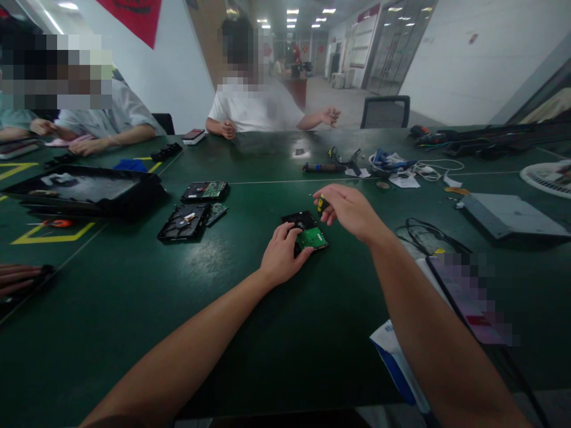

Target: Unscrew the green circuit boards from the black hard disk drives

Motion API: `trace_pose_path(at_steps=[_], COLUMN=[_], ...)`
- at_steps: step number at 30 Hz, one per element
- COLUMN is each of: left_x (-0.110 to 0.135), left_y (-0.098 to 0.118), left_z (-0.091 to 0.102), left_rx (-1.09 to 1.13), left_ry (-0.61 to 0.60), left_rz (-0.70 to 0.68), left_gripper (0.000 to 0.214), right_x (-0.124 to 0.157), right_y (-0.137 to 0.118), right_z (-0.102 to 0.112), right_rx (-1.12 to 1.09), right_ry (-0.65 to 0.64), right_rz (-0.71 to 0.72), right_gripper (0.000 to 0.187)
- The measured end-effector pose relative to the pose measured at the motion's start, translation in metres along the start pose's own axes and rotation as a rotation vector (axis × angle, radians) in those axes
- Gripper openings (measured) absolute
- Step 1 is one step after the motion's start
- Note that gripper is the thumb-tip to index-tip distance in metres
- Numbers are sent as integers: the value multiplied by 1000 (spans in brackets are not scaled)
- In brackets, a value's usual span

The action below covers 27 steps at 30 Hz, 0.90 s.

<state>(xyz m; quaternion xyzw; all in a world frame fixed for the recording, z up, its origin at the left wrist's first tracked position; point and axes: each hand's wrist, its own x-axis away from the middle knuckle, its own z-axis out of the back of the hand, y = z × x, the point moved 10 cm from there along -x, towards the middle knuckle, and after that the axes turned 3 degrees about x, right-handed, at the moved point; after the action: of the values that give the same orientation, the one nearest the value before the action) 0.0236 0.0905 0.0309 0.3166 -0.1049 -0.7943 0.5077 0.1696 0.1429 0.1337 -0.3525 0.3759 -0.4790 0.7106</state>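
In front of me a hard drive (314, 238) lies on the green table, its green circuit board facing up. My left hand (282, 252) grips its near left side, fingers over the top and thumb at the near edge. Just above the drive's far right side is my right hand (345, 209), closed around a screwdriver (322, 205) with a yellow and black handle. Its small metal tip pokes out to the left, apart from the drive. To the left lie another hard drive (205, 191), a black drive casing (185, 223) and a loose circuit board (217, 214).
A large black tray (89, 196) stands at left. On the right are a grey metal box (513, 217), black cable (428, 235), a blue-and-white cable bundle (392, 161) and a phone-like device (468, 297). Across the table sit a person in white (263, 110) and another person (129, 107).
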Motion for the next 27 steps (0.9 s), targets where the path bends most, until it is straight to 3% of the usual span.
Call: trace_pose_path(at_steps=[11,19,27], left_x=[0,0,0], left_y=[1,0,1], left_z=[1,0,0], left_rx=[11,7,9], left_ry=[2,4,8], left_rz=[0,-2,-9], left_gripper=[48,50,48], right_x=[2,-1,-3], right_y=[1,7,6], right_z=[9,17,4], right_rx=[99,77,-101], right_ry=[31,133,8], right_rz=[10,-12,-14], right_gripper=[38,31,31])
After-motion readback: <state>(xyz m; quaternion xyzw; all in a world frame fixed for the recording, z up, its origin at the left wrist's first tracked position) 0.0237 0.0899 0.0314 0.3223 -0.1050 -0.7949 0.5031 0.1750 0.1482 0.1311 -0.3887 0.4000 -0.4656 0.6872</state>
